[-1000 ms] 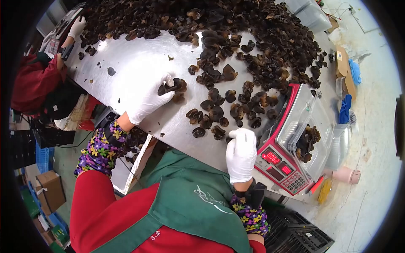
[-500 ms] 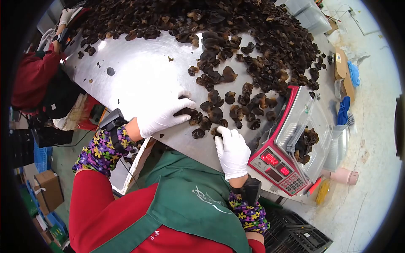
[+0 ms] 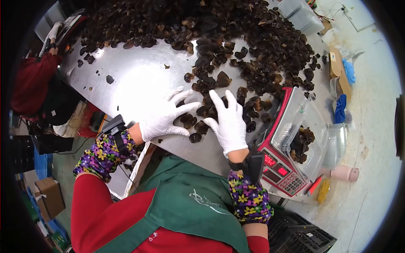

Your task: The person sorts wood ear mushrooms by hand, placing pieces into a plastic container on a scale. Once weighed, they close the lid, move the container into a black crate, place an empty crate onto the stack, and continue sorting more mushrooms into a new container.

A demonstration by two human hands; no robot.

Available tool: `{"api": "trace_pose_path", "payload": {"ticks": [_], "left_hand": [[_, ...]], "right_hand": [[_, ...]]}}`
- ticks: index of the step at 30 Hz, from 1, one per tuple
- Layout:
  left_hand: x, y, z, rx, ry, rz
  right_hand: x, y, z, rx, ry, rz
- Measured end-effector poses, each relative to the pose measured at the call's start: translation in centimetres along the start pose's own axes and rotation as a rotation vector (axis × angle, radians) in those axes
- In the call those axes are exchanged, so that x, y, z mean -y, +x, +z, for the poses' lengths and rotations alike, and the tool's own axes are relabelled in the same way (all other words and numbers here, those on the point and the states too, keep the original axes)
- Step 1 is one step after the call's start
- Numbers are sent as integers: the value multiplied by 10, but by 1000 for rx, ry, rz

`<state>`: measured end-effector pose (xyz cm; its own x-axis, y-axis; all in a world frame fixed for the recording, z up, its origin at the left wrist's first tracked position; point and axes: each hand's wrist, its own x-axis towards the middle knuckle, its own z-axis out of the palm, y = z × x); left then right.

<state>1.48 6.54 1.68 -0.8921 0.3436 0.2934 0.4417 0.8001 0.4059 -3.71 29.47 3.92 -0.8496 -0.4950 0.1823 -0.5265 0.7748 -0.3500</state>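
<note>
Dark brown wood ear mushrooms [image 3: 188, 121] lie loose on the metal table in front of me. My left hand [image 3: 166, 116], in a white glove, has its fingers spread at the left side of this loose group. Over the group's middle is my right hand [image 3: 229, 122], also gloved, with fingers stretched forward and apart. Neither hand visibly grips a mushroom; what lies beneath the palms is hidden. To the right stands a red digital scale [image 3: 280, 168] with lit red digits. A clear plastic box [image 3: 318, 158] on it holds several mushrooms.
A large mushroom heap [image 3: 202, 21] covers the table's far side. Stacked clear containers [image 3: 301, 17] stand at the back right. Another person's red sleeve [image 3: 36, 78] shows at the left. Black crates [image 3: 299, 234] are on the floor below the scale.
My right hand has moved forward over the mushrooms, its fingers stretching out. My left hand's fingers have spread wider. At the left, the other person's arm has shifted slightly.
</note>
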Motion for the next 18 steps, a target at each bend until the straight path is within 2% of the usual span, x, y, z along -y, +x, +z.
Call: {"api": "trace_pose_path", "payload": {"ticks": [1, 4, 6, 9, 11, 12, 14, 15, 18], "left_hand": [[2, 3, 2, -18, 50, 76], [12, -1, 14, 41, 73, 160], [15, 0, 18, -4, 33, 191], [18, -1, 20, -31, 17, 170], [16, 2, 18, -111, -230, -68], [15, 7, 15, -110, -232, -66], [13, 23, 5, -243, -334, -201], [19, 41, -1, -290, -256, -101], [25, 68, 9, -297, -208, 17]], "right_hand": [[-1, 4, 4, 69, 18, -5], [-5, 8, 15, 96, 23, -23], [-10, 6, 22, 14, 27, -22], [-23, -2, 35, -121, 37, -22], [-25, -6, 32, -247, 48, -42], [-26, -8, 28, -248, 46, -39], [-21, -13, 4, -360, 92, -65], [-8, -17, -26, -431, 122, -88], [0, -30, -84, -502, 83, -88]]}}
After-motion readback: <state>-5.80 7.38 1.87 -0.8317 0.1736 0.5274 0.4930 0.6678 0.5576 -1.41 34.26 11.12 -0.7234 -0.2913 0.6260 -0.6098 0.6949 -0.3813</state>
